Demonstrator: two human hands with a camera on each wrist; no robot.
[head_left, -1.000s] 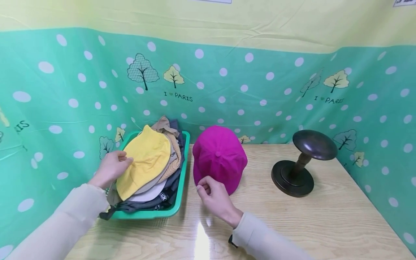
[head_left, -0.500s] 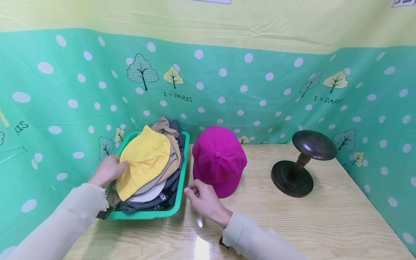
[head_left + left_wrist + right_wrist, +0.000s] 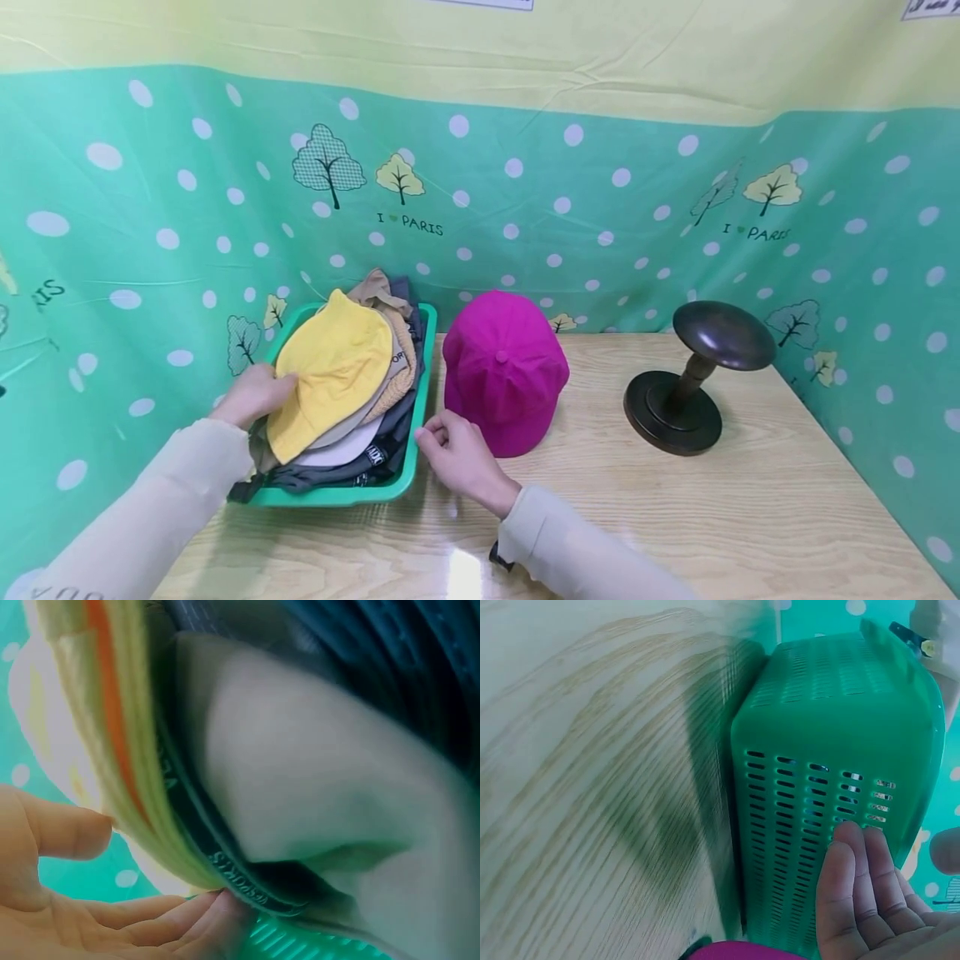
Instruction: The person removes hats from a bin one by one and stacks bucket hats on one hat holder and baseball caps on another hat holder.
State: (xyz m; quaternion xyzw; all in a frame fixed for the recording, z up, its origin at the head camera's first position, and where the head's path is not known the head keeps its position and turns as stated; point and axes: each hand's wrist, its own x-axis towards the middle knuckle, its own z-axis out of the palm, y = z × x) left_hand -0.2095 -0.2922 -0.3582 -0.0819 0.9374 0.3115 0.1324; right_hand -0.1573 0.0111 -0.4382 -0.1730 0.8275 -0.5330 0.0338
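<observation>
Nearest, right hand (image 3: 461, 454) beside right rim of green perforated plastic basket (image 3: 337, 496), loosely cupped, holding nothing; contact unclear. Left hand (image 3: 255, 395) pinches left edge of yellow floppy cloth hat (image 3: 341, 354), topmost in basket. Judged light, soft, non-slip, not fragile; brim edge the best hold. Beyond, right of basket: magenta fabric cap (image 3: 506, 367); farther right, dark round-topped stand (image 3: 723, 333).

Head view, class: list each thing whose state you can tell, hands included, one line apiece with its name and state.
Yellow hat, lying on top of the pile
Other hats, piled beneath it
Green basket, upright, filled with hats
Magenta cap, crown up on the table
Dark stand, upright, bare
Fabric backdrop, hung up, creased
Left hand, holds the yellow hat's edge
Right hand, beside the basket, holding nothing
</observation>
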